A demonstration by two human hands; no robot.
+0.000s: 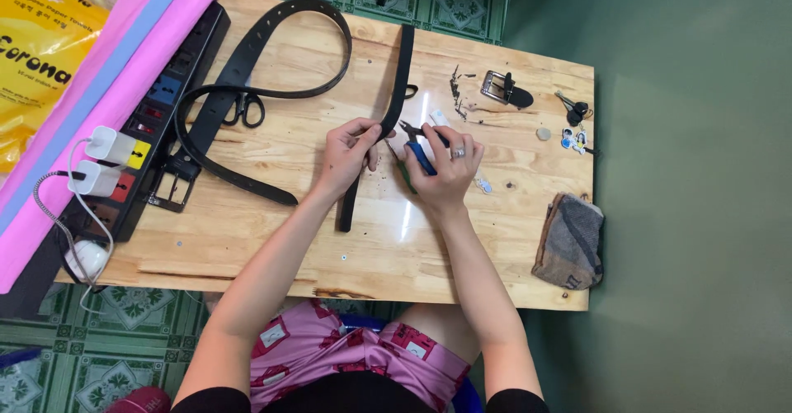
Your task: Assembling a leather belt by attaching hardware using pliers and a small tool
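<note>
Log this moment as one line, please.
left hand: pinching black belt strap | right hand: gripping blue-handled pliers at strap | surface: wooden table | nearby: scissors, loose buckle

Wood table [247, 240]: belts [247, 58], scissors [245, 109], keys [575, 109], rag [569, 241]

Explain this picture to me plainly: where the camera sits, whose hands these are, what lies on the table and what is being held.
The single camera is worn on the person's head and looks straight down at a wooden table. Both hands are that person's own. The left hand pinches a black belt strap that runs across the table. The right hand, wearing a ring, grips small blue-handled pliers against the strap. Elsewhere lie a second black belt in a loop, scissors, a loose metal buckle, keys, a folded cloth and a power strip with white chargers.
</note>
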